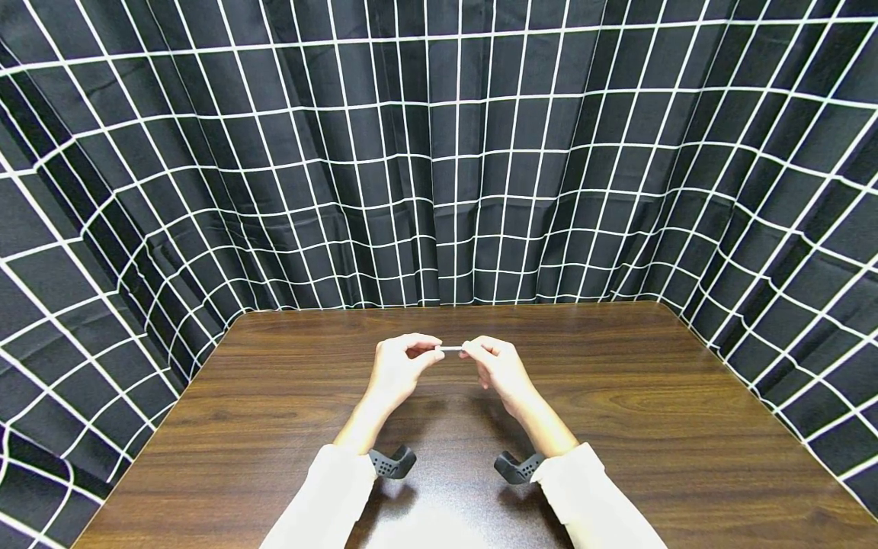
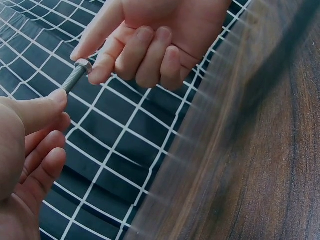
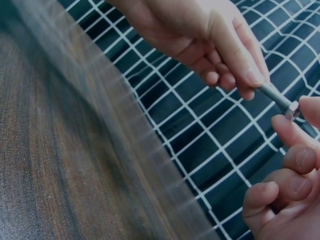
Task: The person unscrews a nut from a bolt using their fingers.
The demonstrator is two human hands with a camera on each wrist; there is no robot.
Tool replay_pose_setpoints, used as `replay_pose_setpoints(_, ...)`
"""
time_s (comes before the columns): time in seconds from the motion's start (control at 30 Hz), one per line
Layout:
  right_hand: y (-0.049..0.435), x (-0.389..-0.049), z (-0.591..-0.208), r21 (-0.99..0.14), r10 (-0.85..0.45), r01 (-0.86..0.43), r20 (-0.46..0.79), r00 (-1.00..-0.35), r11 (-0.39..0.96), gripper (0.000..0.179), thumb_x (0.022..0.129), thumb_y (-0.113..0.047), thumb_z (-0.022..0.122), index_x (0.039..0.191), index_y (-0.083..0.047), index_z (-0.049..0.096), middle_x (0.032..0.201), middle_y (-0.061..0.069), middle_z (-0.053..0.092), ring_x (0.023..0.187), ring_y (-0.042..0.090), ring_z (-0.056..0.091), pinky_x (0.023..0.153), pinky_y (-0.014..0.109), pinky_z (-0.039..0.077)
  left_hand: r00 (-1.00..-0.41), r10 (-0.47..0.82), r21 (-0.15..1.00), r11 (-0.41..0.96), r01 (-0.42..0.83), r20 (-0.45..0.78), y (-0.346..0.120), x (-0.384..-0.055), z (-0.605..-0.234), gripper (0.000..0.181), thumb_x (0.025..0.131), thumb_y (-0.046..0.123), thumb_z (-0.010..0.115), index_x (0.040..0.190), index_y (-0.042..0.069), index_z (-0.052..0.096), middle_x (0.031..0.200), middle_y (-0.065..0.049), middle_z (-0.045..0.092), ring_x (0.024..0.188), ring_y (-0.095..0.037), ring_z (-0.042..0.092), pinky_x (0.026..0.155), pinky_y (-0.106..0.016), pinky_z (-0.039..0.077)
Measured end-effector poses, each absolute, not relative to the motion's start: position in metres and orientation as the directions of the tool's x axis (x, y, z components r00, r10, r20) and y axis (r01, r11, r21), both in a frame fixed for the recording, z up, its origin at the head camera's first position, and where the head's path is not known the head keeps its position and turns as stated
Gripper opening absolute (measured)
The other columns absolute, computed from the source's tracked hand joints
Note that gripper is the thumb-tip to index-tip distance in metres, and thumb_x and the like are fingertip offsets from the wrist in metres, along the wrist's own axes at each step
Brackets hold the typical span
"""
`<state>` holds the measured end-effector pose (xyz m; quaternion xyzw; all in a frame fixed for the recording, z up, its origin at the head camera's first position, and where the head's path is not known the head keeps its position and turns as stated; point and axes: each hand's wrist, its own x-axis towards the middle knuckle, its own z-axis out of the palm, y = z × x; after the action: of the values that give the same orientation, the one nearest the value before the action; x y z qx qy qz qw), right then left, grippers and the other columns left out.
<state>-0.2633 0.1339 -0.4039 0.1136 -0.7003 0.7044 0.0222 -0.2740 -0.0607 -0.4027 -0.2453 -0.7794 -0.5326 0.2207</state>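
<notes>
A slim metal bolt (image 1: pixel 450 348) spans the gap between the two hands, held roughly level above the table. My left hand (image 1: pixel 395 367) pinches its plain end between thumb and fingertips, covering that end. In the left wrist view, threads show along the shank of the bolt (image 2: pixel 75 77), with a hexagonal piece at the far end. Thumb and index finger of my right hand (image 1: pixel 504 370) are at this hexagonal piece, pinching it from either side. The other fingers of the right hand (image 3: pixel 287 185) are curled loosely below.
The brown wood-grain table (image 1: pixel 274 396) lies beneath both hands. A black curtain with a white grid (image 1: pixel 439 152) surrounds the table at the back and sides. Each wrist wears a dark grey strap mount (image 1: pixel 393 463), beside a white sleeve (image 1: pixel 329 488).
</notes>
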Motion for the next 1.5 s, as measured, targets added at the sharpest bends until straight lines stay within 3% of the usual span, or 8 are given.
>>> replay_pose_setpoints(0.23,0.1337,-0.2612,-0.4051,-0.971,-0.131,-0.224,0.234,-0.963,-0.087,0.009,0.094,-0.008,0.060,0.088,-0.007,0.067,0.049,-0.005,0.035,0.042,0.007,0.028,0.044,0.022,0.031,-0.778,0.140,0.723,0.300,0.623,0.612,-0.0609,-0.2745,-0.4022,0.014,0.078,0.008,0.080,0.092,0.007,0.076,0.082,0.002,0.073,0.066,-0.009,0.064,0.060,-0.024,0.050)
replay_pose_setpoints(0.5,0.1329,-0.2606,-0.4047,-0.963,-0.132,-0.259,0.267,-0.955,-0.076,0.023,0.092,-0.006,0.061,0.106,0.012,0.060,0.051,-0.006,0.038,0.044,0.007,0.031,0.045,0.023,0.032,-0.787,0.137,0.734,0.295,0.612,0.601,-0.0617,-0.2752,-0.4036,0.014,0.079,0.009,0.079,0.092,0.007,0.076,0.083,0.000,0.073,0.066,-0.009,0.064,0.061,-0.025,0.051)
replay_pose_setpoints(0.87,0.1329,-0.2605,-0.4056,-0.943,-0.140,-0.293,0.315,-0.939,-0.156,0.026,0.088,0.006,0.061,0.112,0.016,0.057,0.053,-0.005,0.039,0.043,0.008,0.032,0.045,0.027,0.027,-0.783,0.142,0.728,0.297,0.618,0.606,-0.0622,-0.2758,-0.4039,0.016,0.079,0.009,0.079,0.093,0.004,0.075,0.083,0.000,0.073,0.067,-0.008,0.064,0.061,-0.024,0.051)
replay_pose_setpoints(1.17,0.1326,-0.2593,-0.4042,-0.937,-0.149,-0.296,0.325,-0.934,-0.187,0.028,0.086,0.010,0.059,0.113,0.015,0.057,0.054,-0.004,0.038,0.043,0.007,0.031,0.047,0.034,0.020,-0.799,0.142,0.752,0.278,0.598,0.584,-0.0614,-0.2737,-0.4005,0.015,0.079,0.008,0.079,0.093,0.006,0.075,0.083,0.001,0.073,0.068,-0.010,0.065,0.063,-0.025,0.051)
replay_pose_setpoints(1.5,0.1337,-0.2597,-0.4046,-0.926,-0.159,-0.323,0.355,-0.921,-0.195,0.028,0.085,0.009,0.061,0.112,0.016,0.057,0.054,-0.005,0.038,0.043,0.008,0.032,0.046,0.034,0.020,-0.801,0.139,0.749,0.291,0.595,0.582,-0.0612,-0.2755,-0.4031,0.015,0.079,0.007,0.079,0.093,0.006,0.076,0.083,0.001,0.073,0.067,-0.010,0.065,0.062,-0.024,0.051)
